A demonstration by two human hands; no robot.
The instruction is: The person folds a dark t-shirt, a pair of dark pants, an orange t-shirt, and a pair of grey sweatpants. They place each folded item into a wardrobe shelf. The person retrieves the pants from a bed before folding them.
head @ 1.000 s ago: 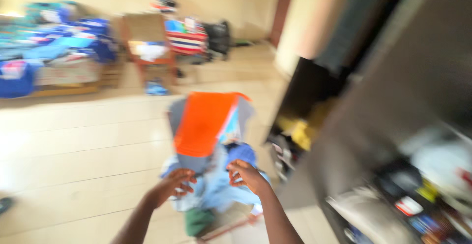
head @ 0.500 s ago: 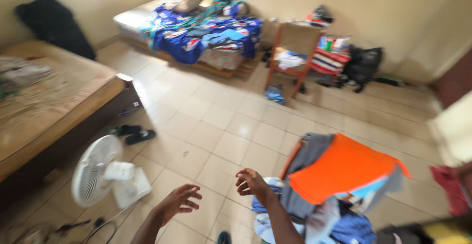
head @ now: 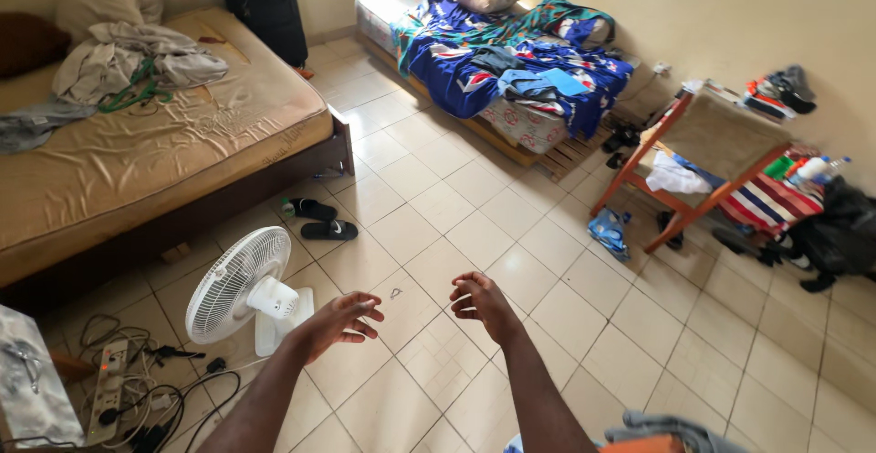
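Note:
My left hand (head: 339,322) hangs in the air over the tiled floor (head: 511,234), fingers loosely curled and apart, holding nothing. My right hand (head: 482,303) is beside it, a hand's width to the right, fingers bent inward and empty too. A white floor fan (head: 242,293) stands just left of my left hand. At the bottom edge, by my right forearm, the top of a pile of clothes (head: 662,433) with grey and orange cloth barely shows.
A bed with a tan sheet (head: 137,161) and crumpled clothes fills the left. A second bed with blue bedding (head: 511,70) stands at the back. Black sandals (head: 319,218) lie near the fan. A wooden chair (head: 703,156), bags, and a power strip with cables (head: 119,385) line the edges.
The view has swung left, away from the clothes pile with the orange cloth, which dropped almost out of sight. The fan and the tan bed now fill the left. Both hands stay raised and empty.

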